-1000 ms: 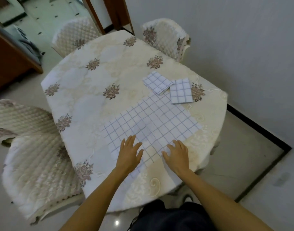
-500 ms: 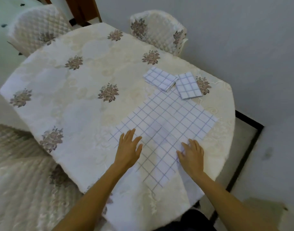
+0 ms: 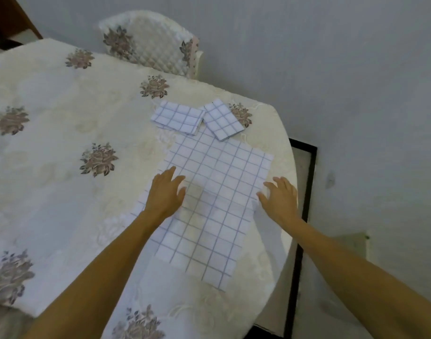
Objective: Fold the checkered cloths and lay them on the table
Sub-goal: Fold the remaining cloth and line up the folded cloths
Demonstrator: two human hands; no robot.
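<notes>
A large white cloth with a blue check (image 3: pixel 209 206) lies spread flat on the table (image 3: pixel 62 148), near its right edge. My left hand (image 3: pixel 166 192) rests palm down on the cloth's left side, fingers apart. My right hand (image 3: pixel 280 198) lies flat at the cloth's right edge, fingers spread, touching the hem. Beyond the spread cloth lie two folded checkered cloths side by side: one on the left (image 3: pixel 177 117) and one on the right (image 3: pixel 223 119), whose near corner overlaps the spread cloth's far edge.
The table wears a cream cover with brown flower motifs. A quilted chair (image 3: pixel 155 42) stands at the far side against the grey wall (image 3: pixel 332 69). The table's right edge drops to the floor, where a dark baseboard line (image 3: pixel 305 192) runs.
The view has swung right and closer. Both hands slid farther up the spread cloth, and my right hand moved outward to its right edge.
</notes>
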